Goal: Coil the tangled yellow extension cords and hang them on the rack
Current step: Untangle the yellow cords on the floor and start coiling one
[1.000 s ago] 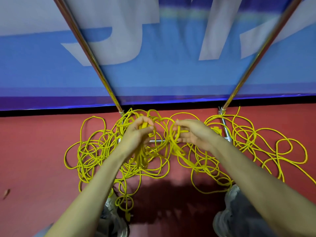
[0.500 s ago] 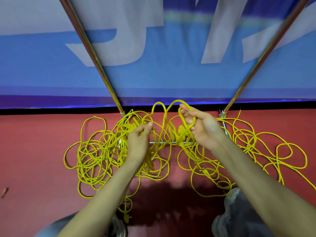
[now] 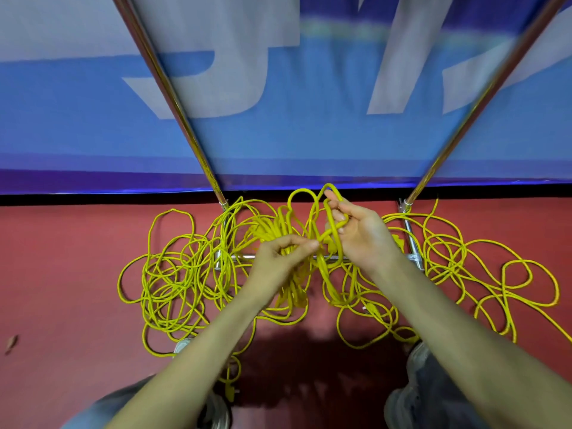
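Observation:
Tangled yellow extension cords [image 3: 173, 274] lie spread over the red floor around the foot of a metal rack [image 3: 413, 243]. My left hand [image 3: 278, 263] pinches a bundle of cord strands at the middle of the tangle. My right hand [image 3: 362, 233] is lifted a little higher, its fingers hooked through raised loops of cord [image 3: 309, 205]. More cord loops [image 3: 495, 274] trail off to the right. A yellow plug [image 3: 230, 390] lies near my left foot.
Two slanted chrome rack poles [image 3: 173, 97] [image 3: 483, 97] rise from the base bar [image 3: 244, 257]. A blue and white banner [image 3: 294, 134] hangs behind them. My shoes [image 3: 411, 394] stand on the floor near the cords.
My right hand has risen and pulled cord loops up toward the banner edge. My left hand has shifted right and lower, gathering strands into a bundle.

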Available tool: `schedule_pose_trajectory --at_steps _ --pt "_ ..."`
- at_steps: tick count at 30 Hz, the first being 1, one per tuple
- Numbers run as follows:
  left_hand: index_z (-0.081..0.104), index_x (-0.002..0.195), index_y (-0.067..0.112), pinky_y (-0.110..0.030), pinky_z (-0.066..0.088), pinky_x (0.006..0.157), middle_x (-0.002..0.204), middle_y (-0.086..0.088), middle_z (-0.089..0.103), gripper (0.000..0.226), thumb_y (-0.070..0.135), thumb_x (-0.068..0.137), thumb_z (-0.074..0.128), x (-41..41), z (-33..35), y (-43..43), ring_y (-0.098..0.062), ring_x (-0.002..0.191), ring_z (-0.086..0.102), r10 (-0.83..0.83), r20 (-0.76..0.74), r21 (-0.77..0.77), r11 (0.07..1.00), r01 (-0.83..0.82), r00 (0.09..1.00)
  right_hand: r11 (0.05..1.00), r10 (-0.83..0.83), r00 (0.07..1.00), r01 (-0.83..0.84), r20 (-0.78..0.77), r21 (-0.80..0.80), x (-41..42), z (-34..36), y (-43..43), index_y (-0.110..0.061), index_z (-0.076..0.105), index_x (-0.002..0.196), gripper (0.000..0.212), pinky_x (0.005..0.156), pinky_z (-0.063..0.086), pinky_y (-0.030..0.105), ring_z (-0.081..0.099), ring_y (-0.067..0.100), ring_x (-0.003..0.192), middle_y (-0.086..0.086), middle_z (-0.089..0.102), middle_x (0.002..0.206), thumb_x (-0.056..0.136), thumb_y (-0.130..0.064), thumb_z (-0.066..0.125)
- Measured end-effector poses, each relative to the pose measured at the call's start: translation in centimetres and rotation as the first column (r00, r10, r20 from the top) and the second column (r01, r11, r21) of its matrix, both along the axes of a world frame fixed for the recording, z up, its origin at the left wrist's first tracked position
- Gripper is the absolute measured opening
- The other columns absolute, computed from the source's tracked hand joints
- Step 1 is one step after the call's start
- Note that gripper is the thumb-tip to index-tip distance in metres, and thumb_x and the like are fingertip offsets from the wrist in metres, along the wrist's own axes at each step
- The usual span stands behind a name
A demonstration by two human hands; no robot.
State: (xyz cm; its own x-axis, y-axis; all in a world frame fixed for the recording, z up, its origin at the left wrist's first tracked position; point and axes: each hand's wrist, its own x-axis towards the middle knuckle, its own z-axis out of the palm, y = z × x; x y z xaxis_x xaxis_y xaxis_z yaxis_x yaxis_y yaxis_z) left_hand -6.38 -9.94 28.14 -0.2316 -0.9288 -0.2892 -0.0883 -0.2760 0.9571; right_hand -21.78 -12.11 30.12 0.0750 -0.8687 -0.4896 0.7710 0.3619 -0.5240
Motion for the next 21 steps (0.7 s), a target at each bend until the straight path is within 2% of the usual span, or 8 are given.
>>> schedule_pose_trajectory --at_steps 4,6,7,9,11,15,18,21 --pt "0.065 0.073 0.016 -0.019 0.033 0.045 0.052 0.003 0.05 0.012 0.017 0.083 0.073 -0.3 -0.7 0.3 -0.008 0.044 0.04 -0.01 0.06 -0.038 0.999 0.013 0.998 0.999 -0.024 1.0 0.023 0.004 0.039 -0.1 -0.2 -0.4 -0.009 0.051 0.108 0.015 0.058 0.028 0.021 0.044 0.008 0.049 -0.003 0.053 0.061 0.097 -0.013 0.043" --pt "0.065 0.073 0.014 -0.015 0.033 0.044 0.047 0.01 0.049 0.014 0.012 0.086 0.07 -0.2 -0.7 -0.1 -0.004 0.04 0.039 0.095 0.026 -0.024 0.995 -0.094 0.995 0.997 -0.01 0.962 0.032 -0.272 0.076 0.3 -0.4 -0.4 -0.01 0.05 0.105 0.015 0.059 0.046 0.025 0.052 0.015 0.064 0.003 0.054 0.075 0.097 -0.022 0.05" --pt "0.065 0.073 0.014 -0.017 0.033 0.045 0.046 0.01 0.049 0.013 0.013 0.086 0.069 0.0 -0.7 -0.4 -0.004 0.04 0.039 0.142 0.0 -0.003 0.99 -0.142 0.99 0.997 -0.009 0.858 0.044 -0.514 0.057 0.5 -0.8 -0.2 -0.011 0.047 0.106 0.02 0.066 0.052 0.031 0.055 0.017 0.073 0.005 0.053 0.085 0.095 -0.026 0.055" --pt "0.066 0.075 0.013 -0.025 0.031 0.048 0.047 0.006 0.045 0.013 0.017 0.086 0.07 0.4 -0.9 -0.9 -0.008 0.041 0.037 0.195 -0.034 0.029 0.981 -0.194 0.98 0.99 -0.139 0.418 0.062 -0.898 -0.125 0.7 -1.6 0.8 -0.015 0.041 0.105 0.03 0.079 0.05 0.035 0.053 0.018 0.086 0.006 0.05 0.1 0.089 -0.027 0.064" --pt "0.067 0.076 0.012 -0.028 0.03 0.05 0.048 0.003 0.04 0.014 0.019 0.088 0.068 0.4 -1.1 -0.9 -0.01 0.043 0.035 0.219 -0.056 0.045 0.975 -0.216 0.974 0.905 -0.386 0.093 -0.153 -0.918 -0.396 1.0 -1.9 1.9 -0.016 0.049 0.096 0.021 0.075 0.046 0.032 0.051 0.015 0.086 0.0 0.048 0.097 0.087 -0.027 0.065" --pt "0.066 0.081 0.009 -0.028 0.034 0.052 0.047 0.004 0.041 0.018 0.019 0.094 0.06 0.4 -0.9 -0.8 -0.011 0.045 0.036 0.236 -0.142 0.093 0.97 -0.224 0.961 0.823 -0.286 -0.19 -0.551 -0.939 -0.14 2.3 -2.8 2.9 -0.017 0.06 0.1 0.025 0.077 0.05 0.037 0.054 0.012 0.091 -0.004 0.056 0.096 0.086 -0.037 0.055" --pt "0.064 0.083 0.007 -0.026 0.037 0.05 0.048 0.003 0.039 0.02 0.021 0.096 0.057 0.7 -0.8 -1.1 -0.01 0.043 0.036 0.234 -0.205 0.144 0.968 -0.207 0.95 0.826 -0.033 -0.317 -0.543 -0.948 0.153 2.3 -4.0 2.8 -0.015 0.047 0.127 0.044 0.092 0.044 0.039 0.049 0.025 0.115 0.003 0.051 0.124 0.09 -0.036 0.057" --pt "0.065 0.083 0.007 -0.019 0.036 0.045 0.051 0.001 0.039 0.019 0.019 0.095 0.058 0.6 -0.9 -1.2 -0.01 0.045 0.037 0.209 -0.185 0.076 0.977 -0.198 0.96 0.811 -0.003 -0.371 -0.544 -0.929 0.214 1.7 -4.1 2.2 -0.018 0.055 0.122 0.038 0.088 0.038 0.033 0.046 0.022 0.108 0.0 0.057 0.106 0.09 -0.039 0.058"
